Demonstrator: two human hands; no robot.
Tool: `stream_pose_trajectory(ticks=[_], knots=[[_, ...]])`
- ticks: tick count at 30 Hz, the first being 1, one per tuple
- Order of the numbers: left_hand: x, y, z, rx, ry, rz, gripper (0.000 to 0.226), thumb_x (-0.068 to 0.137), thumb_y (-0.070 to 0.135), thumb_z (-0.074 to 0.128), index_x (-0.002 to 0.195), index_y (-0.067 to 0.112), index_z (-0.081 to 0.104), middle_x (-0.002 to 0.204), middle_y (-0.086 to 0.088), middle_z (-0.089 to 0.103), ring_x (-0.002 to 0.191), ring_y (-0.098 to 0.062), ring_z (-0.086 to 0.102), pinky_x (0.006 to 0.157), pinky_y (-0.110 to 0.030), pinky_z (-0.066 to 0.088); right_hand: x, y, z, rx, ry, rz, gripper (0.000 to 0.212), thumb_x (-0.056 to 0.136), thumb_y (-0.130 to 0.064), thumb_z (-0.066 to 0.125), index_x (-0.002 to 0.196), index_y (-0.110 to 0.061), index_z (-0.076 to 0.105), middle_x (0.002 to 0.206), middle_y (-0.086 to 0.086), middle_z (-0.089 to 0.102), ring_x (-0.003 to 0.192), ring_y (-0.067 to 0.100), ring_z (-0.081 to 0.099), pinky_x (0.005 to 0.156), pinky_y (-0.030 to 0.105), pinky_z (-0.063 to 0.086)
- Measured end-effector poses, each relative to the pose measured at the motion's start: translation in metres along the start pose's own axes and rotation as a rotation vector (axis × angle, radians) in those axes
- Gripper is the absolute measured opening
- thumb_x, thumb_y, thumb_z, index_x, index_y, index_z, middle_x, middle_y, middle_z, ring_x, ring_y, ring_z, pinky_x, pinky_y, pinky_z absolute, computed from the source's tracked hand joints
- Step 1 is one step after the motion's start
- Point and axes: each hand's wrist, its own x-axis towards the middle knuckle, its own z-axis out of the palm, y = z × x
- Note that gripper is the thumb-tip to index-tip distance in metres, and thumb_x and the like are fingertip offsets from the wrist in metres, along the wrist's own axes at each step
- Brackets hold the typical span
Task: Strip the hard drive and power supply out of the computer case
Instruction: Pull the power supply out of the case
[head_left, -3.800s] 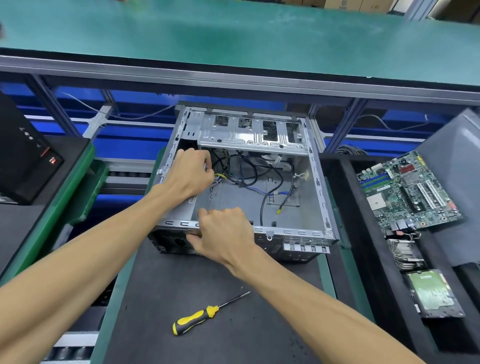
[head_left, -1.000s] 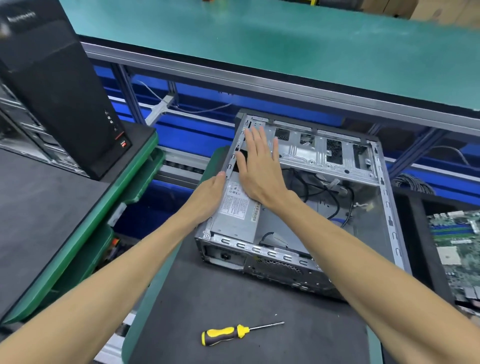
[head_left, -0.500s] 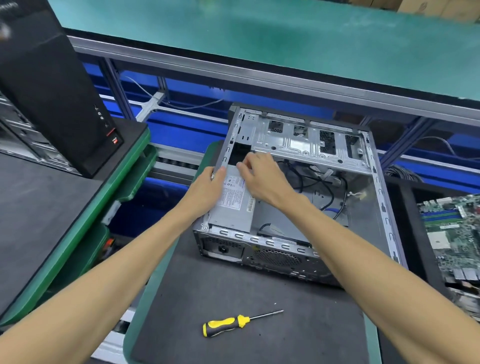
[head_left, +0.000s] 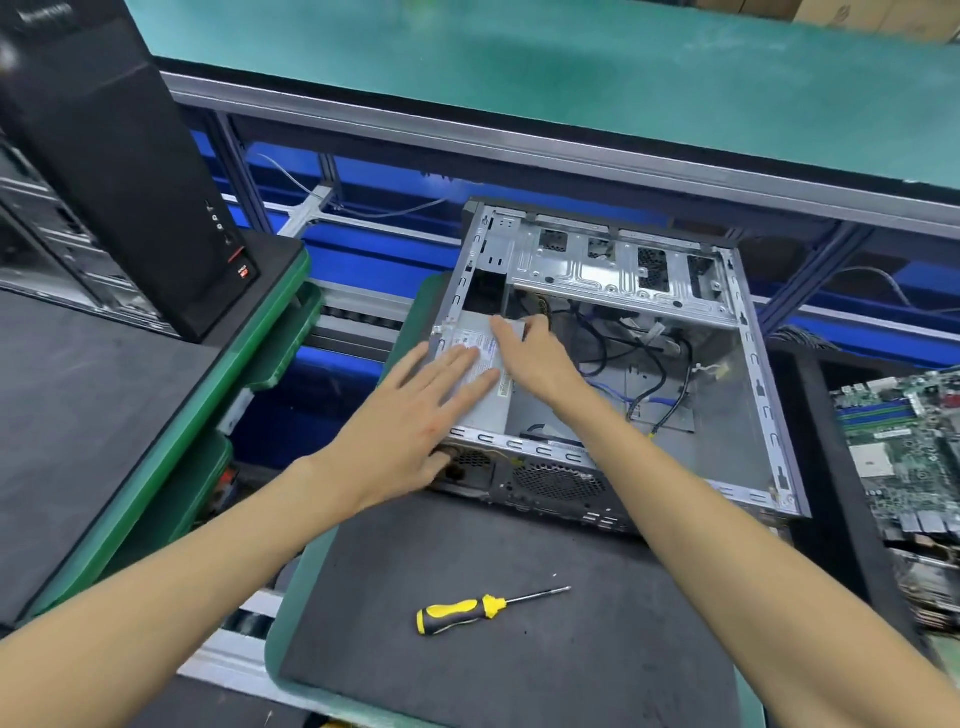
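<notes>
Grey sheet-metal computer case (head_left: 748, 395), lying open-side up on the dark foam mat (head_left: 519, 665), has the silver box-shaped power supply (head_left: 480, 410) in its near-left corner, and both hands have changed their hold on it since half a second ago. The left hand (head_left: 410, 421), which then gripped the case's left edge, now lies flat with straight fingers spread across the supply's labelled top. The right hand (head_left: 530, 353) has shifted to the supply's far end; its fingers curl over that edge, apparently gripping it, though the fingertips are hidden. The hard drive cannot be made out in the case. Black and blue loose cables (head_left: 639, 384) trail across the case floor just right of the supply, under the perforated silver drive cage (head_left: 618, 275) that spans the far end. A yellow-and-black screwdriver (head_left: 467, 613) lies on the mat nearer the person, well apart from the case. A black tower computer (head_left: 119, 156) stands to the left on a green-edged tray (head_left: 244, 364), and a green circuit board (head_left: 904, 431) lies to the right. Bare mat lies open in front of the case.
</notes>
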Motion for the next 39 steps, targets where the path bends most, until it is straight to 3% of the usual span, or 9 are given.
stream_pose_trajectory(ticks=[3,5,10,16,26,29,32,36,39], knots=[[-0.003,0.005,-0.003,-0.097,-0.003,-0.030,0.105,0.080,0.024,0.074,0.161,0.022,0.007,0.168,-0.007,0.006,0.155,-0.023,0.005,0.116,-0.042,0.037,-0.006,0.006,0.002,0.177,-0.148,0.121,0.085,0.096,-0.071,0.037,0.155,-0.012,0.020,0.149,0.007,0.043,0.129,0.025,0.048,0.105,0.040,0.040],[-0.004,0.007,-0.005,-0.074,0.022,-0.041,0.106,0.073,0.019,0.076,0.160,0.022,0.015,0.166,-0.008,0.017,0.153,-0.024,0.016,0.080,-0.018,0.052,-0.006,0.007,0.001,0.216,-0.179,0.097,0.087,0.095,-0.071,0.041,0.154,-0.009,0.024,0.146,0.004,0.048,0.126,0.022,0.052,0.107,0.040,0.042],[-0.005,0.006,-0.008,-0.040,0.010,-0.027,0.104,0.080,0.017,0.073,0.160,0.032,0.008,0.168,-0.005,0.009,0.154,-0.024,0.010,0.047,-0.016,0.034,-0.009,0.009,-0.005,0.147,-0.070,-0.045,0.054,0.099,-0.063,0.043,0.119,-0.014,0.048,0.109,-0.007,0.058,0.097,0.013,0.057,0.070,0.027,0.041],[-0.007,0.004,-0.004,-0.060,0.019,-0.015,0.097,0.082,0.016,0.071,0.160,0.030,0.015,0.167,-0.006,0.013,0.154,-0.024,0.012,0.047,-0.019,0.040,-0.006,0.011,-0.007,0.105,0.050,-0.144,0.042,0.103,-0.048,0.044,0.104,-0.008,0.058,0.095,0.007,0.067,0.074,0.013,0.058,0.052,0.018,0.043],[-0.008,0.001,-0.001,-0.147,0.076,0.010,0.095,0.082,0.014,0.071,0.160,0.027,0.019,0.167,0.000,0.013,0.154,-0.019,0.010,0.048,-0.019,0.047,-0.009,0.008,-0.012,0.145,0.113,-0.181,0.033,0.101,-0.041,0.051,0.102,-0.014,0.070,0.091,0.004,0.075,0.088,0.028,0.071,0.084,0.053,0.057],[-0.002,0.006,-0.011,-0.203,0.019,-0.059,0.088,0.087,0.026,0.069,0.158,0.036,0.018,0.167,0.009,0.010,0.154,-0.011,0.003,0.079,-0.030,0.057,-0.008,0.006,-0.010,0.081,0.082,-0.114,0.042,0.101,-0.051,0.044,0.107,-0.018,0.068,0.095,0.003,0.074,0.093,0.023,0.069,0.090,0.049,0.056],[0.012,-0.002,-0.040,-0.355,-0.139,-0.087,0.071,0.086,0.062,0.058,0.149,0.043,0.034,0.161,0.015,0.023,0.150,-0.004,0.013,0.122,-0.056,0.013,-0.003,0.012,-0.017,0.238,-0.012,0.082,0.054,0.104,-0.051,0.034,0.113,-0.008,0.064,0.105,0.012,0.071,0.093,0.028,0.070,0.081,0.047,0.062],[0.057,-0.005,-0.074,-0.567,0.201,-0.171,0.040,0.097,0.036,0.055,0.135,0.027,0.054,0.137,0.008,0.058,0.128,-0.011,0.052,0.111,-0.037,0.038,0.008,0.030,-0.045,-0.011,-0.024,0.163,0.036,0.103,-0.024,0.039,0.114,0.003,0.061,0.106,0.018,0.069,0.084,0.033,0.073,0.073,0.046,0.063],[0.100,0.013,-0.068,-0.454,0.097,-0.204,0.047,0.097,0.035,0.057,0.140,0.018,0.046,0.133,-0.003,0.059,0.122,-0.020,0.056,0.101,-0.040,0.048,0.010,0.043,-0.055,-0.341,-0.061,0.161,0.026,0.097,-0.009,0.042,0.110,0.003,0.061,0.104,0.022,0.067,0.087,0.037,0.071,0.077,0.049,0.062]])
